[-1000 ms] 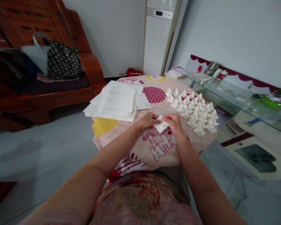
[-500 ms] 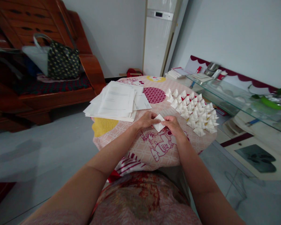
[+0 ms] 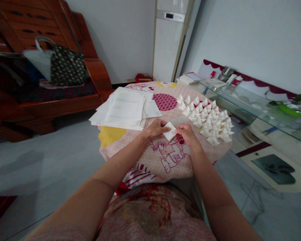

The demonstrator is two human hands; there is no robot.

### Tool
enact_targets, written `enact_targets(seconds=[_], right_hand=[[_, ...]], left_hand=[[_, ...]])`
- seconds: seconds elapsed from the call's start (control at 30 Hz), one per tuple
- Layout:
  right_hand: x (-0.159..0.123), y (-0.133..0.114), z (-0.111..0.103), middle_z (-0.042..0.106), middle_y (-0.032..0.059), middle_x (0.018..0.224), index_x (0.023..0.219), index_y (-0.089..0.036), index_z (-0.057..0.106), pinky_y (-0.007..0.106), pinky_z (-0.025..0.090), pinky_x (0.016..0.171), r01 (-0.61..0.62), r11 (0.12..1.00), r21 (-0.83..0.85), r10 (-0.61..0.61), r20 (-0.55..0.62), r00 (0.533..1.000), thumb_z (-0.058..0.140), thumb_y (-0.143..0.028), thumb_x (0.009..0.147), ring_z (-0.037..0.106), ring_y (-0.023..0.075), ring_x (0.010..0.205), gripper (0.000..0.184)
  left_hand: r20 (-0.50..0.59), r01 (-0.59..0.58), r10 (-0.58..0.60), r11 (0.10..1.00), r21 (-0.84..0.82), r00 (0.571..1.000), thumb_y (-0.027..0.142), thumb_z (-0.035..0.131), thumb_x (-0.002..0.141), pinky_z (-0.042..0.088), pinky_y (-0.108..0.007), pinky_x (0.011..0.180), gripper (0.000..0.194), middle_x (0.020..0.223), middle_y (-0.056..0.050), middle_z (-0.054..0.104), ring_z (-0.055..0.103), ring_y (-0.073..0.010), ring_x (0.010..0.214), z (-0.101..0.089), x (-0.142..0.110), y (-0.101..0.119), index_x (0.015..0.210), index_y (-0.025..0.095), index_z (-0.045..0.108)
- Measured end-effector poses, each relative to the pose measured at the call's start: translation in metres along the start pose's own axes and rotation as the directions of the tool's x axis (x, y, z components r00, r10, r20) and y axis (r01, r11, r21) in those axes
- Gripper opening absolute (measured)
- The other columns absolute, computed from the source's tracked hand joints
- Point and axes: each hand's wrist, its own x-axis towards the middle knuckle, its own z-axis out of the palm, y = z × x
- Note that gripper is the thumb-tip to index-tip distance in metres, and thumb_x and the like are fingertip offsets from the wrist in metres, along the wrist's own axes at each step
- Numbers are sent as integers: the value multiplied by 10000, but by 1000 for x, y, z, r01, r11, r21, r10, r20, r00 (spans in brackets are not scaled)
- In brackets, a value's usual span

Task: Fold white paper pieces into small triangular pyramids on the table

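Observation:
Between my hands, over the middle of the table, is a small folded square of white paper (image 3: 169, 132), turned like a diamond. My left hand (image 3: 156, 129) pinches its left side, thumb on top. The fingers of my right hand (image 3: 186, 133) close on its right corner. Several white folded paper boats (image 3: 210, 117) stand in tight rows to the right of my right hand. Beyond my left hand lies a stack of white paper sheets (image 3: 126, 106), some with print on them.
A pink patterned cloth (image 3: 140, 152) covers the round table. To the right is a glass-topped cabinet (image 3: 256, 100) with a pile of papers (image 3: 189, 78) and small items. A wooden bench (image 3: 65, 103) holding a dotted bag (image 3: 67, 65) stands at the left.
My right hand's fingers have shifted slightly at the paper's right corner, and the square has tilted a little. My left hand keeps its pinch.

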Motion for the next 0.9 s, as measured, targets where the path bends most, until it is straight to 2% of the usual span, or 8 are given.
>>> enact_targets(seconds=[0.13,0.23,0.37,0.47,0.6,0.8,0.87,0.9], right_hand=[[-2,-3,-4,677,28,536,718,-184,660,239,493,445,41,995,88,-42,12,999,694,-375,616,614,156,445,220],[-3,-5,-5,718,46,629,786,-181,699,284,549,530,103,984,144,-105,3,994,726,-447,656,653,175,523,297],[0,-3,0,728,51,713,762,-183,707,312,563,610,159,983,88,-155,-43,987,761,-524,665,660,177,591,359],[4,2,5,675,18,651,698,-188,682,288,524,593,202,979,22,-197,-138,971,766,-502,662,613,159,577,328],[4,5,6,548,-28,566,605,-202,603,244,410,515,273,960,-65,-281,-236,930,738,-469,702,482,120,528,314],[1,3,12,431,-46,563,622,-201,570,244,313,504,351,913,-209,-397,-246,884,683,-448,765,373,113,549,307],[0,1,13,397,-42,558,607,-206,542,259,292,510,366,877,-310,-452,-276,848,653,-433,792,357,121,555,313],[-1,-1,12,386,-38,555,592,-211,517,267,286,517,372,846,-382,-495,-301,815,637,-417,807,355,127,558,321]], left_hand=[[-11,18,-19,996,-82,1000,306,753,715,372,-194,458,230,591,-22,629,499,-85,491,-1,0,1,723,84,695],[-74,-5,-6,990,-144,997,321,757,723,414,-205,500,249,667,-42,680,559,-106,550,-1,0,2,801,90,710],[-135,-51,31,987,-149,990,330,738,748,441,-211,548,248,711,-35,697,594,-119,608,1,2,1,839,102,706],[-140,-51,40,996,-76,989,316,724,745,411,-209,548,227,691,-21,674,572,-111,596,2,5,-1,802,97,699],[-173,-74,75,997,14,982,316,704,750,385,-211,555,223,688,-10,657,544,-105,600,4,6,-4,774,94,710],[-160,-106,115,992,63,980,331,705,760,386,-219,569,237,679,-1,644,531,-104,604,6,5,-3,773,94,716],[-188,-125,134,990,62,973,299,725,742,411,-217,594,197,685,3,649,547,-104,620,6,7,-3,758,103,703],[-222,-136,144,989,51,964,272,738,728,432,-216,617,172,707,1,662,565,-105,641,6,8,-3,767,110,698]])
